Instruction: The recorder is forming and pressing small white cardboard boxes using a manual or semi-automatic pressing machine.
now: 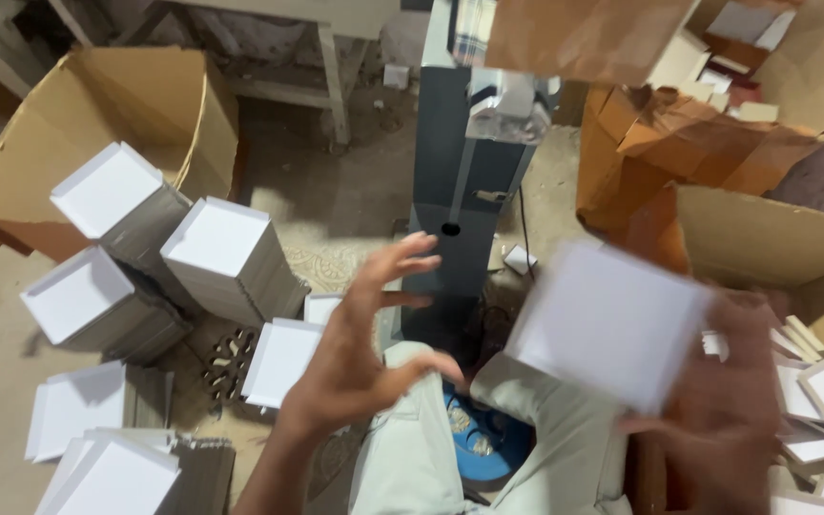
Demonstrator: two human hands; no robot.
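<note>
Stacks: three tall white tray stacks beyond the left fingertips.
Left hand: raised, fingers spread, empty.
Right hand: blurred, gripping one white tray.

Stacks of white box lids at left; open cardboard carton behind; grey machine column centre.

Dusty concrete floor under stacked white box trays, cardboard cartons.

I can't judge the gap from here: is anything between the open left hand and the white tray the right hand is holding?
Nothing visible. The left hand, fingers spread, is empty. The blurred white tray sits in the right hand beside it. Only open air shows between them, with the grey machine column behind and the person's knees below.
</note>
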